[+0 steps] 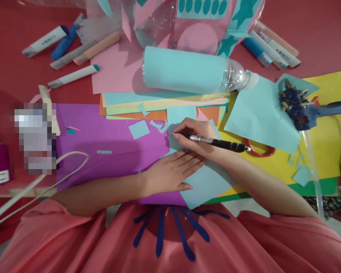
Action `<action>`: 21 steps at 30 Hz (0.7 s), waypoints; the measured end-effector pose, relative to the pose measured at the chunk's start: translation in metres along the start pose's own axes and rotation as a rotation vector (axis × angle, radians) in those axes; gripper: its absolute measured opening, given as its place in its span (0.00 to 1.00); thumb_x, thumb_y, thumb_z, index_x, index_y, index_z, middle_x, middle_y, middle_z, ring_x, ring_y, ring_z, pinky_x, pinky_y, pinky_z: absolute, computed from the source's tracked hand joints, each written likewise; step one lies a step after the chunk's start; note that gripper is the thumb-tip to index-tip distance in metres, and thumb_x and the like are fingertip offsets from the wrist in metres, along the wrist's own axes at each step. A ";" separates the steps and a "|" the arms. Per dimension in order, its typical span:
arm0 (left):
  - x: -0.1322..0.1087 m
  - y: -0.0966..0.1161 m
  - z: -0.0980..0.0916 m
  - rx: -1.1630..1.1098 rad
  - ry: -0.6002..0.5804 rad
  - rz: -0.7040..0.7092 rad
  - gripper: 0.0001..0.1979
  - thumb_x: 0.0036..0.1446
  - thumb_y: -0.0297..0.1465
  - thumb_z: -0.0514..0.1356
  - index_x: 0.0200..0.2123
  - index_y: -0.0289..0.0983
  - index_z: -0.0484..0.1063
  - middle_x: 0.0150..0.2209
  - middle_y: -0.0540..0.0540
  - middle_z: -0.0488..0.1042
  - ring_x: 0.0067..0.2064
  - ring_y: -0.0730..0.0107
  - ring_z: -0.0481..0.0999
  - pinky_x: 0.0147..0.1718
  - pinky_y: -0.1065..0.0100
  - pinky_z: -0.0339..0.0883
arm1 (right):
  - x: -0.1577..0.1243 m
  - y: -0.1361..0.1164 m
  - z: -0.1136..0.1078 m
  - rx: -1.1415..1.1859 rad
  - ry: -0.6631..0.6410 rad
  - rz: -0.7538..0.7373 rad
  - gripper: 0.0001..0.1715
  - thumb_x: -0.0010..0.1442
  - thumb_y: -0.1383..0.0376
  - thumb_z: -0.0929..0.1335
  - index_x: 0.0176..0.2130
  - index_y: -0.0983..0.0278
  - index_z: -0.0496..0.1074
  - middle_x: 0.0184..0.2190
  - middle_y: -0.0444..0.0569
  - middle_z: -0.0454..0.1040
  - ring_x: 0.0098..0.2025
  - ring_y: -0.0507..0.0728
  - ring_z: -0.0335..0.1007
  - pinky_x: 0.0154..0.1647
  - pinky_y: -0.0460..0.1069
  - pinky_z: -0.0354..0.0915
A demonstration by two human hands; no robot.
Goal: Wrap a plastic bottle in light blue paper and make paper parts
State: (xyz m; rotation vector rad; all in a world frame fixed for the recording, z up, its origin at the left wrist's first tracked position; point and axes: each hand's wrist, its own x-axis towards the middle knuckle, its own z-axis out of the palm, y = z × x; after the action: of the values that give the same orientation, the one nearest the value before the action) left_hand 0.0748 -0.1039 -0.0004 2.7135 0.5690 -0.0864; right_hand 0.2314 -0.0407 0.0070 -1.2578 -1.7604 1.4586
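Observation:
My right hand point(193, 134) is closed round a black and clear pen point(216, 143), its tip at a piece of light blue paper point(181, 117). Flat on light blue paper lies my left hand point(173, 170), its palm down and fingers stretched towards the right wrist. Both hands partly cover the paper. Purple paper point(85, 132) lies beneath and to the left, with small light blue offcuts point(139, 129) on it. Just right of the right wrist, a red scissors handle point(263, 149) shows in part.
A plastic bottle wrapped in light blue paper point(184, 70) lies on its side beyond the hands. Markers point(74, 76) lie at both back corners. At right, a blue glue gun point(304, 110) rests on light blue and yellow paper point(332, 144). A white cable point(65, 170) curves at left.

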 end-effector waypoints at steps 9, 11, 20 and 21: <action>0.001 0.001 -0.002 0.000 -0.047 -0.003 0.34 0.66 0.46 0.50 0.68 0.32 0.53 0.67 0.41 0.60 0.69 0.62 0.56 0.68 0.60 0.43 | 0.001 0.006 0.001 -0.039 -0.009 -0.077 0.06 0.58 0.64 0.67 0.30 0.62 0.69 0.26 0.44 0.74 0.26 0.50 0.67 0.29 0.47 0.63; 0.000 0.000 -0.002 -0.003 -0.036 0.000 0.33 0.66 0.46 0.50 0.67 0.32 0.54 0.67 0.40 0.60 0.69 0.62 0.56 0.68 0.60 0.44 | 0.001 0.006 0.002 -0.044 -0.011 -0.080 0.06 0.58 0.64 0.67 0.29 0.62 0.69 0.26 0.44 0.74 0.26 0.50 0.67 0.30 0.47 0.63; 0.001 0.001 -0.001 0.023 -0.042 -0.001 0.34 0.66 0.46 0.50 0.67 0.32 0.53 0.68 0.42 0.58 0.70 0.63 0.55 0.68 0.61 0.40 | 0.003 0.003 0.003 -0.077 -0.022 -0.059 0.09 0.57 0.63 0.65 0.27 0.63 0.70 0.25 0.44 0.75 0.25 0.49 0.67 0.29 0.45 0.63; 0.001 0.001 -0.001 0.025 -0.042 -0.001 0.33 0.66 0.46 0.50 0.67 0.32 0.53 0.68 0.42 0.58 0.70 0.62 0.55 0.68 0.61 0.41 | 0.003 0.004 0.003 -0.079 -0.014 -0.060 0.09 0.57 0.63 0.65 0.27 0.63 0.70 0.25 0.44 0.75 0.26 0.49 0.68 0.29 0.45 0.63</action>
State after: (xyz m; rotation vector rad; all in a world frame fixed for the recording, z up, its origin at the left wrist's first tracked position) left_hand 0.0762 -0.1038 0.0006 2.7290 0.5608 -0.1508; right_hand 0.2287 -0.0397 0.0024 -1.2252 -1.8653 1.3801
